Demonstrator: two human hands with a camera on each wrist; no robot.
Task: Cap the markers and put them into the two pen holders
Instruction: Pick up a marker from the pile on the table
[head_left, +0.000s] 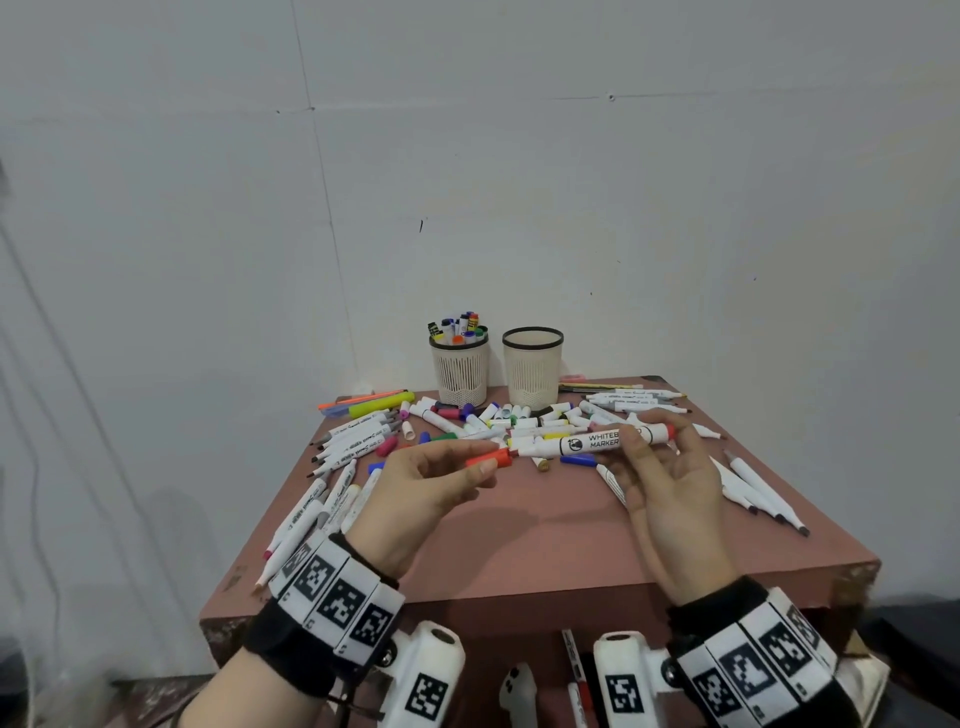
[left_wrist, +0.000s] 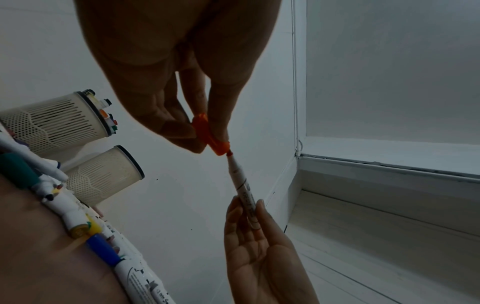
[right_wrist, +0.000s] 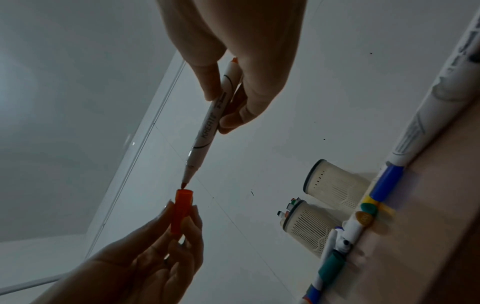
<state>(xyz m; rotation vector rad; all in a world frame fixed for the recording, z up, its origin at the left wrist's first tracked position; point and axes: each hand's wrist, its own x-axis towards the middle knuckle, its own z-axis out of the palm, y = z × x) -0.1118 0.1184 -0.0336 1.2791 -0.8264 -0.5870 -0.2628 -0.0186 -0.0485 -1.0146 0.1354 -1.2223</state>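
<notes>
My left hand (head_left: 480, 461) pinches an orange cap (head_left: 500, 457) between thumb and fingers, open end facing right. My right hand (head_left: 649, 435) grips a white whiteboard marker (head_left: 587, 442) with an orange end, held level above the table. In the wrist views the marker (right_wrist: 207, 131) points its orange tip right at the mouth of the cap (right_wrist: 182, 211); the cap (left_wrist: 210, 133) is not pushed on. Two cream mesh pen holders stand at the back: the left holder (head_left: 461, 374) has several capped markers in it, the right holder (head_left: 532, 371) looks empty.
Loose markers and caps litter the reddish-brown table (head_left: 545, 545): a row of white markers at the left (head_left: 353, 434), a heap of caps mid-table (head_left: 519, 421), more markers at the right (head_left: 753, 491). A white wall stands close behind the holders.
</notes>
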